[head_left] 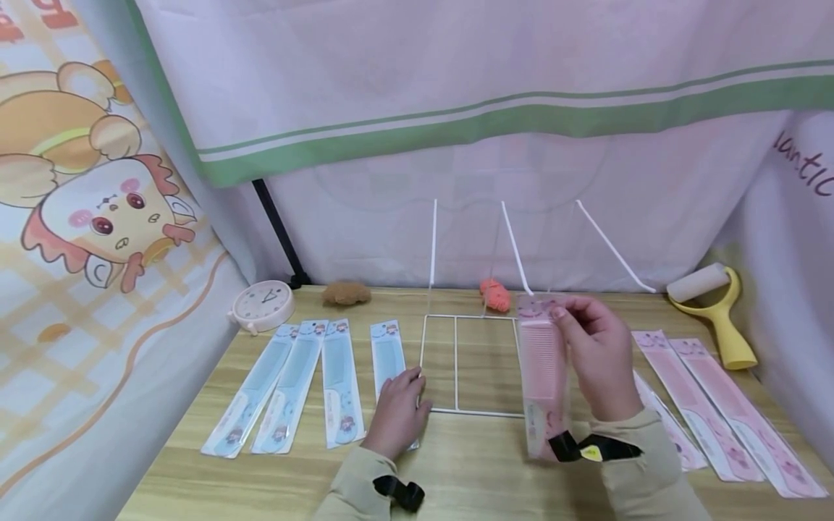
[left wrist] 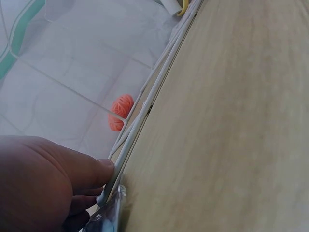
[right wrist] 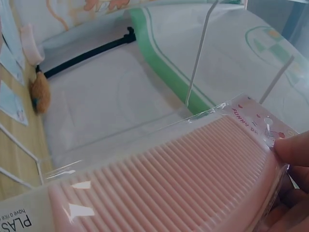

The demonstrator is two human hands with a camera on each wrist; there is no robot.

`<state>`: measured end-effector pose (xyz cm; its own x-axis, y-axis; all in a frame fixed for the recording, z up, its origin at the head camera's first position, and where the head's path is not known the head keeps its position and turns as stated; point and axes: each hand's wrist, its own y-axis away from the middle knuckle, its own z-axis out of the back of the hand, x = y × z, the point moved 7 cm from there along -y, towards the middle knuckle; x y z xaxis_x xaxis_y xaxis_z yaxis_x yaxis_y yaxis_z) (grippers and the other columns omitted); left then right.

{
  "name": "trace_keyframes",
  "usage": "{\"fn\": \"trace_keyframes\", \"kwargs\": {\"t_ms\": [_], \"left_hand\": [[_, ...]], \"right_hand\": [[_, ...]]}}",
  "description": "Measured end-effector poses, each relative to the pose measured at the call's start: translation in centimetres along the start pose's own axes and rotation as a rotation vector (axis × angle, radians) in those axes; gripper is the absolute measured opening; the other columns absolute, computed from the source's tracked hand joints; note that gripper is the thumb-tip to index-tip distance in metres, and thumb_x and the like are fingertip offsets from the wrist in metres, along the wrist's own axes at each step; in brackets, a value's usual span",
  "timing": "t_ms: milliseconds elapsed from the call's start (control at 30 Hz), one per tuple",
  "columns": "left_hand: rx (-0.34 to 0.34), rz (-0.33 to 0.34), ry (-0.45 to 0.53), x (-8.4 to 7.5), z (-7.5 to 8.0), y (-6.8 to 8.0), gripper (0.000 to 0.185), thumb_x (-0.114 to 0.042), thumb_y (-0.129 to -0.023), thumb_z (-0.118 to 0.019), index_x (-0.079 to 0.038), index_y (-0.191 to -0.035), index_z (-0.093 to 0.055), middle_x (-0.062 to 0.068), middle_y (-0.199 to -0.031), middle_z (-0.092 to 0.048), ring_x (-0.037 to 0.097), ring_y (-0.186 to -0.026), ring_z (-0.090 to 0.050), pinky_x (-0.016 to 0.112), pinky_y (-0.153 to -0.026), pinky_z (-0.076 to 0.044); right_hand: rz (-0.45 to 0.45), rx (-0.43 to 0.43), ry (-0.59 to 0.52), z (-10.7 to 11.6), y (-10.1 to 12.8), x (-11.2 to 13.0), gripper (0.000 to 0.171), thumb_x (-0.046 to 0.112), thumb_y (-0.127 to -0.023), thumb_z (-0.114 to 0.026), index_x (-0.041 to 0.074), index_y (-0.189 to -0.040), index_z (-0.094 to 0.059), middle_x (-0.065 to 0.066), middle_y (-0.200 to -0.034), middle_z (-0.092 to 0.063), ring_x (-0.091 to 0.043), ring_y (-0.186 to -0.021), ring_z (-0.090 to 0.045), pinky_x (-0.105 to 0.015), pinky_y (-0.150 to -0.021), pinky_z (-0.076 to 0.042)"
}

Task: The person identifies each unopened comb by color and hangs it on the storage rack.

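Observation:
My right hand [head_left: 568,323] holds a pink comb in a clear plastic sleeve [head_left: 544,376] upright above the table, pinching its top end; the right wrist view shows the comb's teeth [right wrist: 159,179] close up with my fingertips [right wrist: 295,151] on the printed header. My left hand [head_left: 414,382] lies at the near left corner of a white wire rack [head_left: 456,362]. In the left wrist view its thumb and fingers [left wrist: 96,181] grip the rack's wire [left wrist: 145,116]. The hand also covers the lower part of a blue comb pack [head_left: 386,351].
Several blue comb packs [head_left: 289,387] lie in a row on the left, and pink ones [head_left: 700,405] on the right. At the back stand a pink clock [head_left: 263,304], a brown plush [head_left: 347,292], an orange toy [head_left: 495,295] and a yellow lint roller [head_left: 717,311]. Curtains enclose the wooden table [head_left: 482,463].

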<state>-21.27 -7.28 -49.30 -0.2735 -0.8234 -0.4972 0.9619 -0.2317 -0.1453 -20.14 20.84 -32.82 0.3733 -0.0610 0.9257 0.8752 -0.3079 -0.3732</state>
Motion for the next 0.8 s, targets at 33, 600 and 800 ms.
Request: {"fn": "trace_keyframes", "kwargs": {"t_ms": [33, 600, 800], "left_hand": [[-0.002, -0.002, -0.001, 0.0, 0.0, 0.0, 0.043, -0.018, -0.095, -0.068, 0.003, -0.132, -0.061, 0.016, -0.148, -0.049, 0.036, -0.138, -0.044, 0.057, -0.118, -0.026], [-0.036, -0.033, -0.001, 0.2, -0.1, -0.1, 0.041, -0.017, -0.095, -0.068, 0.004, -0.129, -0.063, 0.017, -0.146, -0.051, 0.036, -0.136, -0.046, 0.058, -0.117, -0.027], [-0.029, -0.024, -0.003, 0.3, -0.2, -0.2, 0.041, -0.018, -0.095, -0.067, 0.003, -0.13, -0.062, 0.017, -0.146, -0.05, 0.036, -0.137, -0.045, 0.058, -0.118, -0.026]], "right_hand": [[0.002, 0.004, -0.01, -0.1, 0.1, 0.2, 0.013, 0.002, -0.094, -0.068, -0.007, -0.103, -0.067, -0.006, -0.093, -0.069, -0.015, -0.079, -0.06, -0.019, -0.063, -0.053], [0.076, 0.077, -0.058, -1.3, 2.0, 3.8, 0.012, 0.002, -0.098, -0.062, -0.01, -0.103, -0.062, -0.009, -0.093, -0.066, -0.017, -0.08, -0.058, -0.021, -0.068, -0.053], [0.084, 0.078, -0.096, -1.6, 2.0, 4.3, 0.013, 0.001, -0.098, -0.062, -0.01, -0.103, -0.062, -0.009, -0.092, -0.066, -0.017, -0.08, -0.057, -0.021, -0.068, -0.053]]}}
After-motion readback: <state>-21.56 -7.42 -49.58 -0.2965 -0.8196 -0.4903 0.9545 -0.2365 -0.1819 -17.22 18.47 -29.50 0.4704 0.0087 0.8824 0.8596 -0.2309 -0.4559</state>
